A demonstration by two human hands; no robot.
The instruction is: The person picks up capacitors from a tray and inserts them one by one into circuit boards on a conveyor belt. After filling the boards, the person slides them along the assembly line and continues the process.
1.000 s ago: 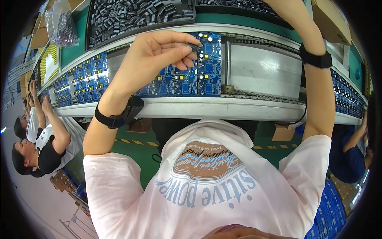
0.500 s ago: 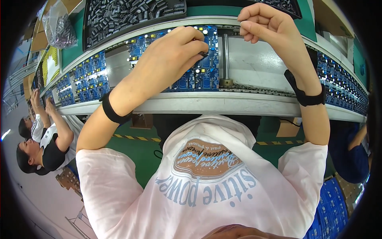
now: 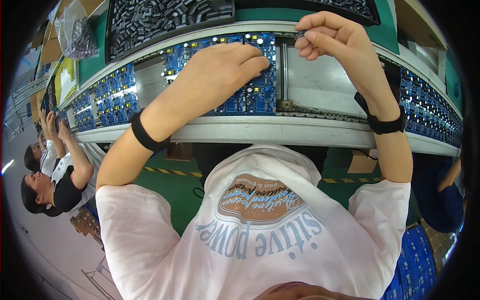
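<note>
By the line's (image 3: pixel 300 134) far edge, the right hand (image 3: pixel 340 41) pinches a part (image 3: pixel 301 33) a slack grip could drop; the left hand (image 3: pixel 215 70), over the board (image 3: pixel 260 97) between both edges, hides what its fingers grasp, if anything.

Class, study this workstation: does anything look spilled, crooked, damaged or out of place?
Nothing stands out. The heaped black cylindrical parts lie inside their tray, and the blue circuit boards sit in line along the metal rail. The left hand hides some boards, so damage there cannot be judged.
</note>
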